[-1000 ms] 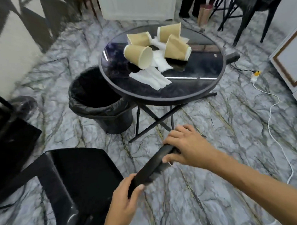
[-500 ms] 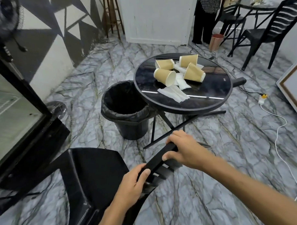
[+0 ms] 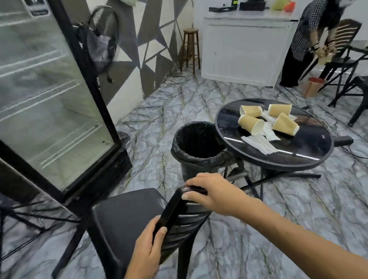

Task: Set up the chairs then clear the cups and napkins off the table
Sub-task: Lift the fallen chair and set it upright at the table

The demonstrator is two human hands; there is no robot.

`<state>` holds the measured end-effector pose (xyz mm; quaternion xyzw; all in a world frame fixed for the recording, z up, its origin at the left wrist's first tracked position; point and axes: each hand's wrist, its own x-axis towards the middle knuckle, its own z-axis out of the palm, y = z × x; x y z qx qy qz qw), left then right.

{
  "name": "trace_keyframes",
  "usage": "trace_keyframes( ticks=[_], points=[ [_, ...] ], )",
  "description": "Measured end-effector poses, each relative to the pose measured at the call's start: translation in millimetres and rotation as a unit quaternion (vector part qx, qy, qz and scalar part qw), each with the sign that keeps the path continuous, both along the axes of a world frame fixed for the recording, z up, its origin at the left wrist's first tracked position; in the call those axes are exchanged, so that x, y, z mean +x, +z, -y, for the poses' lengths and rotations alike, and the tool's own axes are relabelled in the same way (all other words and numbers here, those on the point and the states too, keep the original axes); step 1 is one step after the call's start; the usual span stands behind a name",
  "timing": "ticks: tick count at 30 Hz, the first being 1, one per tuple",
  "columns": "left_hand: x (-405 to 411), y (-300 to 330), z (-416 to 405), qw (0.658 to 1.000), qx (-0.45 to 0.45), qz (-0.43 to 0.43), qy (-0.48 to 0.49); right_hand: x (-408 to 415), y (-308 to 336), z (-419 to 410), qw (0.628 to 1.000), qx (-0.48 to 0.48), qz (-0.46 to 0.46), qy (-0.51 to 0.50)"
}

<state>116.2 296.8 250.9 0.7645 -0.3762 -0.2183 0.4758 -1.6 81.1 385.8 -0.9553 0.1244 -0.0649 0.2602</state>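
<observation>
A black plastic chair (image 3: 127,220) stands in front of me, its seat to the left. My left hand (image 3: 148,245) grips the near end of its top backrest rail. My right hand (image 3: 214,192) grips the far end of the same rail. Beyond it a round black table (image 3: 304,151) carries several tan paper cups (image 3: 250,124) lying on their sides and white napkins (image 3: 260,144) among and in front of them.
A black lined bin (image 3: 198,147) stands against the table's left edge. A glass-door fridge (image 3: 41,92) fills the left. At the back right a person (image 3: 312,30) stands by more black chairs (image 3: 343,56) and a copper bin (image 3: 314,90). A wooden stool (image 3: 190,49) stands by the wall.
The chair has come up from lying low to standing, both hands still on its backrest rail. My view has risen, showing the fridge and the back of the room.
</observation>
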Motion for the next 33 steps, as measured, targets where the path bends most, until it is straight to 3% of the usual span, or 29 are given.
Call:
trace_keyframes(
  ticks=[8, 14, 20, 30, 33],
  points=[
    [7.1, 15.4, -57.2, 0.998, 0.026, 0.029, 0.058, 25.3, 13.3, -37.4, 0.992, -0.087, -0.016, 0.084],
    [22.3, 80.6, -40.0, 0.991, 0.027, 0.127, 0.038, 32.6, 27.3, -54.5, 0.990, -0.071, 0.009, 0.122],
    [11.7, 92.8, -43.7, 0.983, 0.035, 0.173, 0.052, 29.6, 20.1, -67.6, 0.989, -0.064, 0.008, 0.132],
    [-1.9, 83.2, -84.6, 0.981, 0.017, 0.164, 0.104, 17.6, 8.3, -90.2, 0.982, -0.074, 0.042, 0.168],
    [-6.4, 76.2, -116.1, 0.982, 0.023, 0.145, 0.116, 3.9, -2.9, -82.4, 0.985, -0.032, 0.057, 0.161]
  ],
)
